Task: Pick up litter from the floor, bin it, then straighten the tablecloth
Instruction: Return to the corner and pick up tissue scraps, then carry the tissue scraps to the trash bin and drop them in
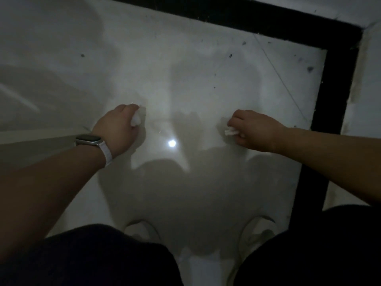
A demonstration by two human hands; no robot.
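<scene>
1. Single view here: the head camera looked steeply down on the pale floor (185, 75), close above it.
2. It faced forward; dark-clad knees (103, 254) filled the near edge, and a black strip (338, 89) ran far right.
3. Left hand (118, 129) and right hand (255, 131) sat mid-frame.

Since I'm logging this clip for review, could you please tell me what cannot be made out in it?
Head view, dim light:
- A white scrap: mostly covered by the left hand and its curled fingers; its material is unclear.
- A second white scrap: mostly hidden under the right hand.
- Dark specks on the floor: too small to tell litter from stains.
- Shoes: in shadow, partly hidden by the legs.
</scene>
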